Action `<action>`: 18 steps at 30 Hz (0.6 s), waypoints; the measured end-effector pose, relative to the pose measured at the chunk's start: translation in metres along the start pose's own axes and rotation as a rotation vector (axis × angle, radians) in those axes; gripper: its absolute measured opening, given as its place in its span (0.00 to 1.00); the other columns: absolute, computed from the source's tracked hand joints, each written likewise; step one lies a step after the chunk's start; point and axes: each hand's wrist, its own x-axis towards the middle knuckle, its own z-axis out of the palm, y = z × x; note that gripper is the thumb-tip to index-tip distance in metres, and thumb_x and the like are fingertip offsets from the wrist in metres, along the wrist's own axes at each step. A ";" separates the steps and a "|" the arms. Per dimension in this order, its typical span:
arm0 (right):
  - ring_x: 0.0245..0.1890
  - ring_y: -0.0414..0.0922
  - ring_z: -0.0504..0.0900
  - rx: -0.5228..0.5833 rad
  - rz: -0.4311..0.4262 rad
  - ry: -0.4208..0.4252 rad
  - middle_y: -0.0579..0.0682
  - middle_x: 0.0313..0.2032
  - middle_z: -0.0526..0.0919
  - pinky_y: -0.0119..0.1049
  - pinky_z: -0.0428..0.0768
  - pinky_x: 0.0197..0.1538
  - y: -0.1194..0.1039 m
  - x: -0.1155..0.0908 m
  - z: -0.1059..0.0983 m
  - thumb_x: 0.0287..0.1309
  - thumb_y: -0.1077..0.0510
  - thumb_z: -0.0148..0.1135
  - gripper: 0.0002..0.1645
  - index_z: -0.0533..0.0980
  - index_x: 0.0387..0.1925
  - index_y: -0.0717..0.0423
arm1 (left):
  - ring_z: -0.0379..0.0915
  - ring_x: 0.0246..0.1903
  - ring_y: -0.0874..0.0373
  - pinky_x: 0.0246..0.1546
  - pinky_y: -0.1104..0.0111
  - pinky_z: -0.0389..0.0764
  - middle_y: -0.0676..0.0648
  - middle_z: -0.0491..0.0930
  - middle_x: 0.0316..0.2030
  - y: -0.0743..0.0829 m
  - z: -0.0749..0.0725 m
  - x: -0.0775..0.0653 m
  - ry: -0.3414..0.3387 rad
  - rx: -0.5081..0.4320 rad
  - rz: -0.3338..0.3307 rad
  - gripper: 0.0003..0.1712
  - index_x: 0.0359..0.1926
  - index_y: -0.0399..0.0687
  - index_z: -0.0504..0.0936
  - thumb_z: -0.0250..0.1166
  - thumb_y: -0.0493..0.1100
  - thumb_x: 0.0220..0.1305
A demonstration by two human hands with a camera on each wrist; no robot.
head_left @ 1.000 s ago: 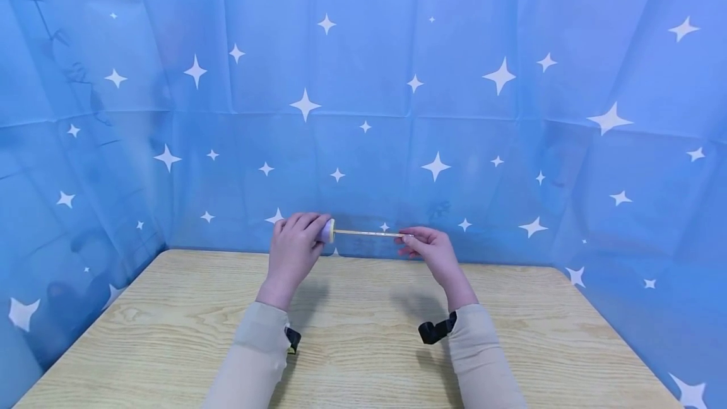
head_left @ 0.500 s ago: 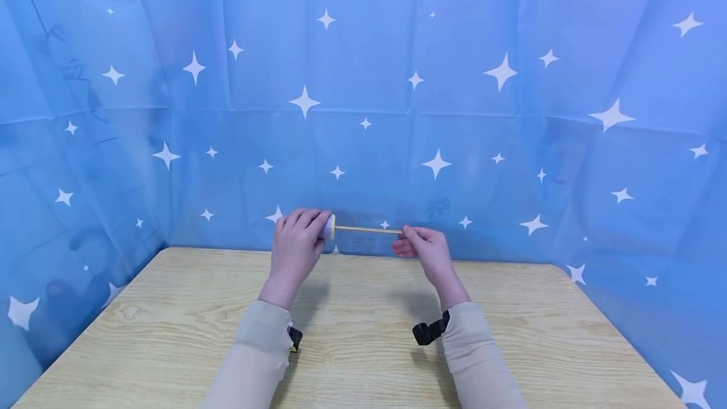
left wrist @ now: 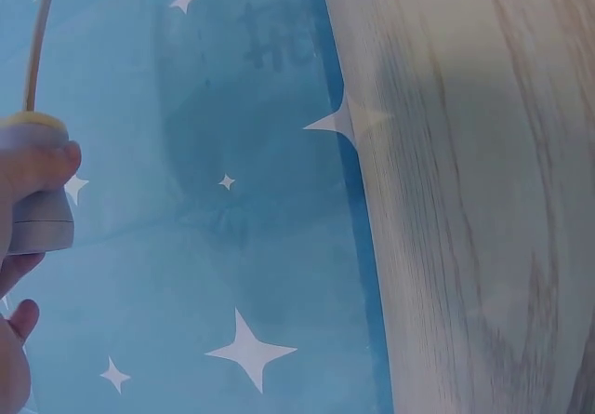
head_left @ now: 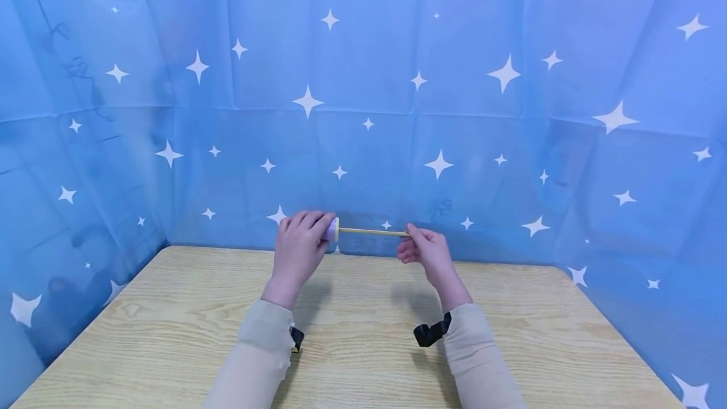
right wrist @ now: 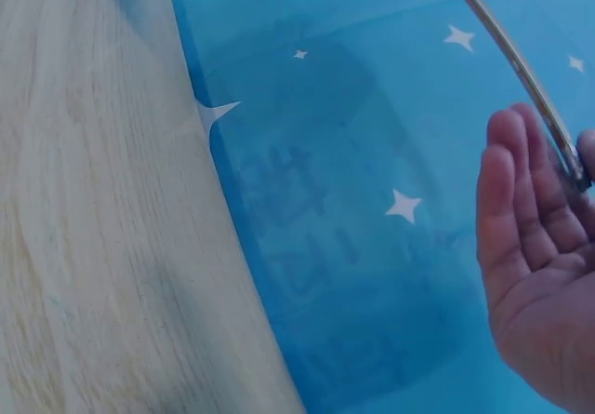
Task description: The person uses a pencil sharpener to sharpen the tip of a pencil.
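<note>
A screwdriver with a pale lavender handle (head_left: pixel 330 230) and a yellow collar is held level above the far part of the table. My left hand (head_left: pixel 298 250) grips the handle; in the left wrist view the thumb and fingers wrap around it, and the handle's seamed butt (left wrist: pixel 45 233) shows below. From the collar a thin, straight metal shaft (head_left: pixel 372 231) runs to the right. Its far end is pinched between the thumb and forefinger of my right hand (head_left: pixel 430 251). In the right wrist view the dark tip of the shaft (right wrist: pixel 521 68) sits at the thumb, other fingers loosely extended.
Below both hands lies a light wood-grain table (head_left: pixel 363 346). A blue backdrop (head_left: pixel 363 68) with white stars rises behind its far edge and along both sides. A black wrist camera (head_left: pixel 430 333) juts inward from the right sleeve.
My right hand has shifted its hold at the shaft's end, thumb now higher and its fingers lowered. The left hand keeps its grip, with both hands drifting only slightly.
</note>
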 end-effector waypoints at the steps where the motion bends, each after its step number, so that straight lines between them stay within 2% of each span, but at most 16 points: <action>1: 0.24 0.44 0.84 -0.010 -0.011 0.000 0.51 0.26 0.85 0.43 0.84 0.36 -0.001 0.000 -0.001 0.67 0.44 0.56 0.29 0.78 0.46 0.69 | 0.72 0.52 0.49 0.48 0.53 0.71 0.48 0.81 0.49 0.000 0.000 0.000 -0.003 0.000 -0.002 0.29 0.57 0.52 0.82 0.76 0.39 0.51; 3: 0.25 0.44 0.84 -0.033 -0.038 -0.008 0.50 0.29 0.86 0.47 0.83 0.39 -0.002 -0.001 -0.003 0.67 0.45 0.56 0.30 0.75 0.53 0.69 | 0.72 0.51 0.49 0.48 0.52 0.71 0.48 0.81 0.49 0.001 0.000 0.000 -0.009 -0.004 -0.008 0.29 0.57 0.52 0.82 0.76 0.39 0.51; 6: 0.28 0.44 0.85 -0.060 -0.071 -0.035 0.52 0.33 0.86 0.48 0.83 0.42 -0.004 -0.001 -0.008 0.66 0.50 0.59 0.28 0.74 0.56 0.70 | 0.72 0.52 0.50 0.48 0.53 0.70 0.48 0.81 0.50 -0.001 0.000 0.000 -0.024 -0.005 -0.026 0.30 0.57 0.52 0.81 0.76 0.41 0.51; 11: 0.30 0.45 0.85 -0.149 -0.087 -0.099 0.58 0.40 0.86 0.42 0.83 0.41 -0.005 -0.002 -0.016 0.63 0.57 0.63 0.25 0.74 0.56 0.70 | 0.72 0.52 0.49 0.47 0.54 0.69 0.48 0.80 0.50 -0.004 0.000 -0.001 -0.061 -0.012 -0.045 0.31 0.58 0.53 0.81 0.77 0.41 0.50; 15: 0.29 0.46 0.84 -0.197 -0.098 -0.140 0.63 0.43 0.84 0.41 0.83 0.39 -0.003 -0.002 -0.019 0.62 0.57 0.65 0.24 0.75 0.54 0.69 | 0.73 0.52 0.49 0.47 0.54 0.69 0.48 0.80 0.51 -0.004 -0.001 -0.002 -0.078 -0.022 -0.057 0.32 0.58 0.53 0.81 0.77 0.41 0.49; 18: 0.28 0.47 0.84 -0.217 -0.106 -0.135 0.62 0.41 0.85 0.41 0.83 0.39 -0.002 -0.002 -0.019 0.61 0.55 0.65 0.22 0.78 0.51 0.67 | 0.73 0.51 0.49 0.47 0.53 0.70 0.48 0.80 0.50 -0.004 -0.001 -0.002 -0.074 -0.032 -0.057 0.31 0.57 0.52 0.81 0.77 0.40 0.49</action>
